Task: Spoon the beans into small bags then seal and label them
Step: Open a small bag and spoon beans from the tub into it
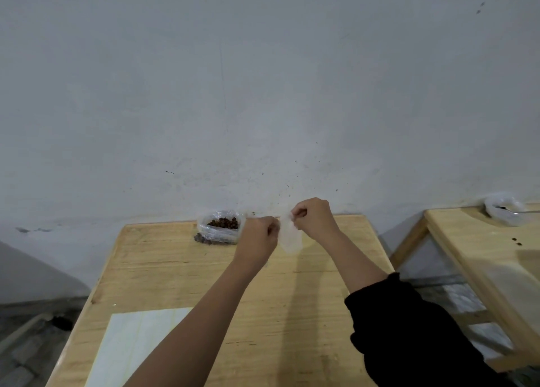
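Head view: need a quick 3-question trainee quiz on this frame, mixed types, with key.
1. True or false: the small clear bag held between the hands already contains beans.
2. Where is the spoon? A) in the right hand B) in the plastic bag on the side table C) on the white sheet
3. Fill in: the open bag of beans sits at the table's far edge, near the ____ hand.

Key: 1 false, it looks empty. 2 B. 3 left.
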Demonstrator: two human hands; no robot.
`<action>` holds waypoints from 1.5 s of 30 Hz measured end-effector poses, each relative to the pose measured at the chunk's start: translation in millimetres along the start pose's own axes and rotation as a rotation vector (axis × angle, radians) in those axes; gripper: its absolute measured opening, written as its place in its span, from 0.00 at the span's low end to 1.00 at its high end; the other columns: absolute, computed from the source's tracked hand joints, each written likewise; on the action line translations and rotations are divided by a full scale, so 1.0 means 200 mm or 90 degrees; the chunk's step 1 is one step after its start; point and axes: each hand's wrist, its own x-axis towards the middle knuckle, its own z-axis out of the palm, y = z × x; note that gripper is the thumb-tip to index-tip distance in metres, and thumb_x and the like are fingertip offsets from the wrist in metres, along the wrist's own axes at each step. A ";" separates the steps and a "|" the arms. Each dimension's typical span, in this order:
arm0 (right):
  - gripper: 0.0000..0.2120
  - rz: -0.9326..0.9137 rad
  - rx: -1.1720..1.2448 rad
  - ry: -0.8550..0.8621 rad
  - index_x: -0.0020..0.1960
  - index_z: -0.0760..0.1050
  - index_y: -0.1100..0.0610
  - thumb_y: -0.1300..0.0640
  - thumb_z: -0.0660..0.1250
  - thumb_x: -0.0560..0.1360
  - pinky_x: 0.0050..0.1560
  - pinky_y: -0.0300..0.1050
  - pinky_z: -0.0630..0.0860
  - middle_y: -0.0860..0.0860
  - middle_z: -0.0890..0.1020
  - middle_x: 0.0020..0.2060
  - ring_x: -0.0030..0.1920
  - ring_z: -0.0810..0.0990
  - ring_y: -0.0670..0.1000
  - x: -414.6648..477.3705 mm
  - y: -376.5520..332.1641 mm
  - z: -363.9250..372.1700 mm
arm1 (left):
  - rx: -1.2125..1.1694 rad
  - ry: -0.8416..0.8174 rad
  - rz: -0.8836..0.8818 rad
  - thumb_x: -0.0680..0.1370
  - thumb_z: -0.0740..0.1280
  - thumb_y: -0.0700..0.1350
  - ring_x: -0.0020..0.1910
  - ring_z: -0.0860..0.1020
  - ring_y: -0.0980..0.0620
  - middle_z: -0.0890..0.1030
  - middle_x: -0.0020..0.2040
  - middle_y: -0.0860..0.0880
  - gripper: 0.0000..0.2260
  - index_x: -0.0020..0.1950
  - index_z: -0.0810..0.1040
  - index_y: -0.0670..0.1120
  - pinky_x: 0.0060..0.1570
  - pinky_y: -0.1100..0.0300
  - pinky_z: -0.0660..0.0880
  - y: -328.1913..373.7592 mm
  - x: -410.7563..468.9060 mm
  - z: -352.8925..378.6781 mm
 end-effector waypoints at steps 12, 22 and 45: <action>0.05 0.040 0.127 -0.068 0.40 0.81 0.65 0.67 0.66 0.69 0.35 0.34 0.79 0.56 0.81 0.29 0.29 0.80 0.48 0.00 -0.15 -0.10 | -0.180 -0.210 -0.037 0.72 0.70 0.58 0.71 0.59 0.61 0.59 0.74 0.57 0.40 0.77 0.53 0.50 0.67 0.63 0.60 0.00 -0.01 -0.10; 0.06 -0.068 0.085 -0.112 0.40 0.82 0.60 0.67 0.67 0.69 0.39 0.35 0.79 0.52 0.81 0.30 0.31 0.80 0.46 -0.01 -0.28 -0.18 | 0.012 -0.088 0.144 0.62 0.76 0.61 0.69 0.57 0.57 0.53 0.71 0.57 0.55 0.76 0.44 0.49 0.62 0.62 0.64 -0.05 0.02 -0.13; 0.22 -0.061 -0.048 -0.182 0.59 0.76 0.59 0.56 0.74 0.66 0.35 0.30 0.66 0.47 0.77 0.44 0.43 0.75 0.45 -0.18 -0.29 -0.08 | 0.054 0.033 0.265 0.65 0.70 0.59 0.63 0.66 0.52 0.67 0.64 0.50 0.36 0.68 0.61 0.49 0.60 0.54 0.71 -0.02 -0.07 -0.14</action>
